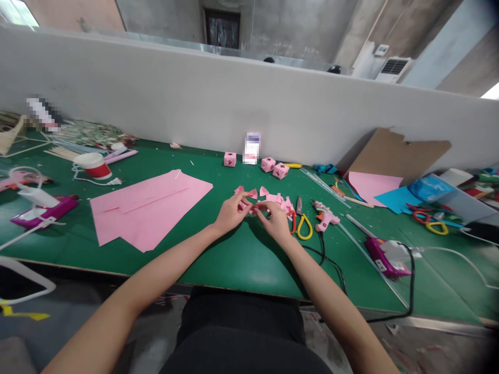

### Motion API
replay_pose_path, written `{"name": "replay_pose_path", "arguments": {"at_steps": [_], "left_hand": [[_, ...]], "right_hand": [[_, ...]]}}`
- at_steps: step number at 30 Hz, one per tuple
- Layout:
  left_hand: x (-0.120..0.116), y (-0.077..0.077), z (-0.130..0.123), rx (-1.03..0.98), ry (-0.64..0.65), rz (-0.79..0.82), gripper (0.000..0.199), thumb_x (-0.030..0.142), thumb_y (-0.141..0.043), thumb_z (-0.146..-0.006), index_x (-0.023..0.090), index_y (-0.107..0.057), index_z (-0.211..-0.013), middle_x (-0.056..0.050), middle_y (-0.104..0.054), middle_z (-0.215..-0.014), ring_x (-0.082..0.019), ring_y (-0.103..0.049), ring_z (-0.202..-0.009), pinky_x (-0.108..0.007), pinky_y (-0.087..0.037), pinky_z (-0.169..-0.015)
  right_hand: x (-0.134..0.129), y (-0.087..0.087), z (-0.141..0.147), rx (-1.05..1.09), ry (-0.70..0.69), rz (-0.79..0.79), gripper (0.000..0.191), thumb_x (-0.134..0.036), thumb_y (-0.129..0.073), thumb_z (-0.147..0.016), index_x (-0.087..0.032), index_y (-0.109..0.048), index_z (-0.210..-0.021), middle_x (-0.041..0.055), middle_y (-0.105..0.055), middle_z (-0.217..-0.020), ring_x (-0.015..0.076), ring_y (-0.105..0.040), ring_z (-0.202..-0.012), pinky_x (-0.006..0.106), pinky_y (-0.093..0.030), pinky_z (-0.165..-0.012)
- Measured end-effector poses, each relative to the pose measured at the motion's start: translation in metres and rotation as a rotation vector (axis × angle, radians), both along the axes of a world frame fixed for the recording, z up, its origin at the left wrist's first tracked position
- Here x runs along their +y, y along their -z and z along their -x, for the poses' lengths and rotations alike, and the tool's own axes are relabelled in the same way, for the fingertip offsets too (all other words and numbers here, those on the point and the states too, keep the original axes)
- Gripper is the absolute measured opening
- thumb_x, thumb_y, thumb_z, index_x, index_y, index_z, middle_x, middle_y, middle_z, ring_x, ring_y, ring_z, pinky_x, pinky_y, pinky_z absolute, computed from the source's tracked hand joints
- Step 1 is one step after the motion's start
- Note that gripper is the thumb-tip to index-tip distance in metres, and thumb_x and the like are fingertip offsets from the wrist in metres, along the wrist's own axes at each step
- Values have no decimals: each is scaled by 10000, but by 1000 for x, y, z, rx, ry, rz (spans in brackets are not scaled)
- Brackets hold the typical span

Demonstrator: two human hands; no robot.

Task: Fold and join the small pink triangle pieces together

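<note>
My left hand (231, 212) and my right hand (274, 219) meet over the green table, thumbs and fingertips pinched together. Between them is a small folded pink paper piece (251, 209), mostly hidden by the fingers. Just beyond and to the right lie several cut pink paper scraps (276, 198). Pliers with one yellow and one red handle (304, 228) rest beside my right hand. Further right is a pink glue gun (326, 220) with a black cord. Three pink paper cubes with cut openings stand at the back, one left (230, 159) and two right (280, 171).
Large pink paper sheets (152, 210) lie to the left. Purple power strips sit at left (50, 213) and right (384, 262), with cords trailing. A red-and-white cup (97, 166) stands back left. Brown cardboard (393, 156) leans on the white partition (175, 98).
</note>
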State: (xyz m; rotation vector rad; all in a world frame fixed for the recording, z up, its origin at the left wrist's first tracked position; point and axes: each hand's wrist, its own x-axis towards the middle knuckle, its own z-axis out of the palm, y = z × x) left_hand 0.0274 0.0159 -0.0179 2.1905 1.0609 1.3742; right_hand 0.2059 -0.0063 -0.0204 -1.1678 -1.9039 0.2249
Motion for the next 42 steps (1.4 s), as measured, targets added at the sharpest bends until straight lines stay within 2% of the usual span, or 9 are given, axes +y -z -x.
{"name": "replay_pose_path", "arguments": {"at_steps": [3, 6, 8, 12, 15, 25, 34, 39, 42], "left_hand": [[0, -1, 0, -42, -22, 39, 309, 233, -601, -845, 200, -533, -1145, -16, -702, -867, -140, -670, -748, -256, -527, -691], [-3, -1, -2, 47, -5, 65, 326, 228, -612, -833, 204, -530, -1147, -9, -699, -853, -131, -650, -678, -256, -514, -674], [-5, 0, -3, 92, 4, 54, 368, 231, -624, -823, 205, -514, -1173, -16, -700, -887, -143, -656, -721, -268, -515, -693], [-6, 0, -2, 150, 4, -23, 391, 221, -593, -850, 221, -487, -1226, -26, -694, -991, -171, -648, -935, -287, -509, -792], [-8, -2, 0, 252, -2, -66, 352, 213, -548, -881, 235, -491, -1229, -21, -687, -980, -173, -638, -944, -286, -505, -796], [-14, -8, -4, 372, -34, -192, 243, 176, -466, -915, 207, -490, -1155, -52, -649, -960, -194, -604, -913, -290, -484, -732], [-10, -5, -5, 247, -155, -154, 219, 162, -484, -908, 205, -478, -1122, -34, -648, -915, -189, -598, -912, -288, -477, -756], [-2, -2, 1, 136, -207, -90, 215, 179, -527, -889, 204, -480, -1097, -29, -649, -931, -157, -613, -833, -272, -487, -740], [0, 0, 1, 84, -196, -57, 249, 187, -547, -877, 206, -467, -1112, -23, -655, -923, -149, -624, -812, -268, -494, -731]], "right_hand": [[1, 2, 3, 110, -10, 68, 156, -324, -550, -885, -219, -654, -935, 45, -710, -862, 198, -655, -788, 300, -501, -621], [1, 3, 3, 163, 0, 79, 149, -310, -535, -888, -214, -643, -924, 41, -705, -863, 188, -655, -770, 294, -506, -620], [1, 2, 2, 118, 5, 46, 131, -288, -537, -882, -216, -642, -912, 44, -699, -869, 195, -650, -798, 306, -508, -656], [-1, 1, 0, -92, 7, -23, 76, -229, -573, -841, -224, -644, -868, 58, -681, -871, 223, -621, -860, 333, -489, -727], [-2, 1, -1, -181, 14, -38, 68, -226, -585, -826, -228, -638, -868, 66, -668, -879, 234, -608, -860, 335, -479, -716], [-3, -2, 6, -105, 50, -47, 83, -278, -561, -837, -231, -564, -769, 46, -629, -776, 215, -592, -773, 309, -454, -647], [0, -3, 4, -95, 148, -64, 82, -220, -551, -788, -221, -513, -716, 34, -611, -750, 199, -567, -745, 298, -427, -650], [1, -3, -2, -59, 205, -30, 87, -198, -547, -761, -214, -512, -682, 24, -599, -716, 187, -565, -715, 284, -421, -631], [0, -3, -2, -3, 171, -1, 79, -257, -544, -816, -205, -573, -764, 34, -640, -759, 192, -594, -748, 290, -443, -652]]}}
